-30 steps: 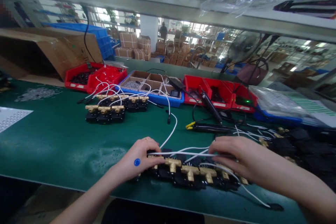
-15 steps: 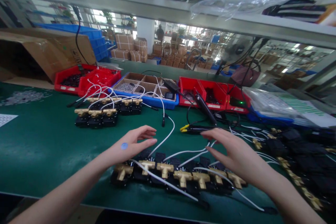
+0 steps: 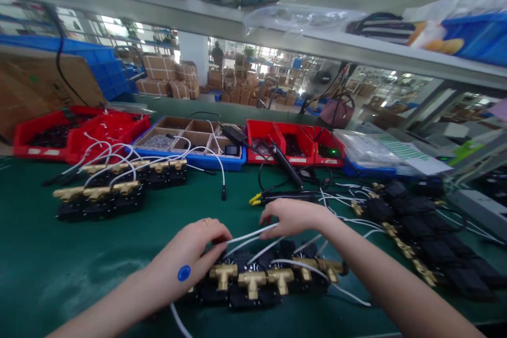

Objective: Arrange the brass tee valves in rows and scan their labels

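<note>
Over a green tabletop, no longer hovering but pinching a white cable above brass fittings with left hand, curling right hand alongside with unclear grip, seemingly securing it.

Near the far edge of the counter we see red bins flanking a blue tray, a cardboard box at the left, and a blue crate on the shelf.

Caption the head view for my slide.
A white cable runs between the left hand and right hand, by a row of black units with brass-coloured fittings on the green bench.
</note>
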A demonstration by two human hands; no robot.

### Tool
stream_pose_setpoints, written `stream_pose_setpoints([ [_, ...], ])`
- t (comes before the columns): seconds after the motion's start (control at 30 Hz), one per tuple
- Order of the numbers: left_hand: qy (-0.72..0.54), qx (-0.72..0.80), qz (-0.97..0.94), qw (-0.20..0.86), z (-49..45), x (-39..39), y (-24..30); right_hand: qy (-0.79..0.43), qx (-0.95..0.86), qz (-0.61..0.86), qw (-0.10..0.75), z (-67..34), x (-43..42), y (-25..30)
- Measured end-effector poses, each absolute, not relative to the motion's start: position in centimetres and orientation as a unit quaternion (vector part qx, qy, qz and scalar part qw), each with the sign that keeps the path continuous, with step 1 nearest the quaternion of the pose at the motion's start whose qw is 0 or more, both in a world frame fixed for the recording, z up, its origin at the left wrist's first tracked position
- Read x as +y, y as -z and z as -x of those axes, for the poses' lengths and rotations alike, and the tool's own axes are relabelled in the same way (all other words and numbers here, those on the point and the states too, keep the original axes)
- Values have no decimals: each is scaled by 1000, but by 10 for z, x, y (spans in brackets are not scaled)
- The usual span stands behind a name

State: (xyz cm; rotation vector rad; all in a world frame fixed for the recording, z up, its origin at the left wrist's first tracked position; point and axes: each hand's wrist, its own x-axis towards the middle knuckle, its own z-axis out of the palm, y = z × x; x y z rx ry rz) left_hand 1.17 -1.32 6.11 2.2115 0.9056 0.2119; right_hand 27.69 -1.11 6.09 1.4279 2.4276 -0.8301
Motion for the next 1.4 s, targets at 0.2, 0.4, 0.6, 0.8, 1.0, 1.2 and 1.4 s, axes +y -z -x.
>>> stream_pose_setpoints([
  [0.2,-47,375,-879,290,-26,-32,-50,357,781,-487,160,-309,-21,-46],
  [0.4,-53,373,-878,296,-28,-33,-41,342,767,-495,223,-313,-19,-46],
  [0.6,-54,383,-876,288,-26,-35,-42,233,770,-527,272,-315,-17,-65],
  [0.8,-52,396,-874,277,-26,-35,-42,21,770,-602,211,-298,-49,-113],
  [1.0,-70,373,-886,268,-25,-38,-44,98,723,-658,184,-295,-123,-131],
  [1.2,-99,254,-922,276,-74,-57,-52,286,656,-693,89,-327,-163,-91],
  [1.4,-13,251,-941,226,-134,-71,-42,245,609,-753,-40,-328,-150,-58],
])
